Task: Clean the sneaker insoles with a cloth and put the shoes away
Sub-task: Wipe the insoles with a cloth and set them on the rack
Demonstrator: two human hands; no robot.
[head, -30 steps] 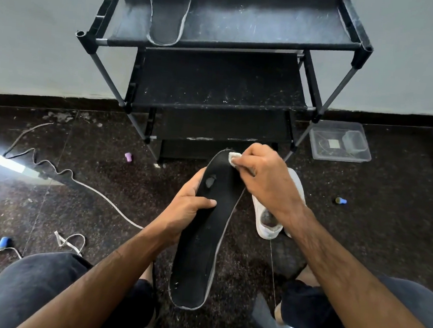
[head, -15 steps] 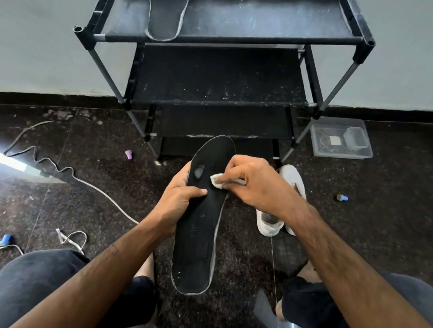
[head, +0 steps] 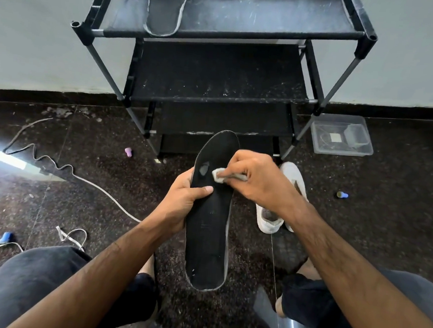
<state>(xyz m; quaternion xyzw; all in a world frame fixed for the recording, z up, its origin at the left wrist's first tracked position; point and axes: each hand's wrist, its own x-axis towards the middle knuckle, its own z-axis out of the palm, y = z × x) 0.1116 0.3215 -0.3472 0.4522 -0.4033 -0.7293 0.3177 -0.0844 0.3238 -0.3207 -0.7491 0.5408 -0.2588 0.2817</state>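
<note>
Insole (head: 210, 215), black with a pale edge, is held upright over the dark floor (head: 360, 227) between the person's knees, toe end up, a worn pale patch near the toe; far left on the floor a white cable (head: 62, 168) snakes past a small blue cap (head: 5, 238), and a pink cap (head: 128, 152) lies nearer the rack; the left hand (head: 184, 202) grips the insole's left edge, thumb laid across its face and fingers curled behind; above stands the black shoe rack (head: 217, 68), a second insole (head: 165, 7) lying on its top shelf; the right hand (head: 258, 180) pinches a small white cloth (head: 221, 175) against the insole just beside the worn patch; behind that wrist the white sneakers (head: 276, 215) sit on the floor; a clear plastic box (head: 342, 135) rests by the rack's right leg.
</note>
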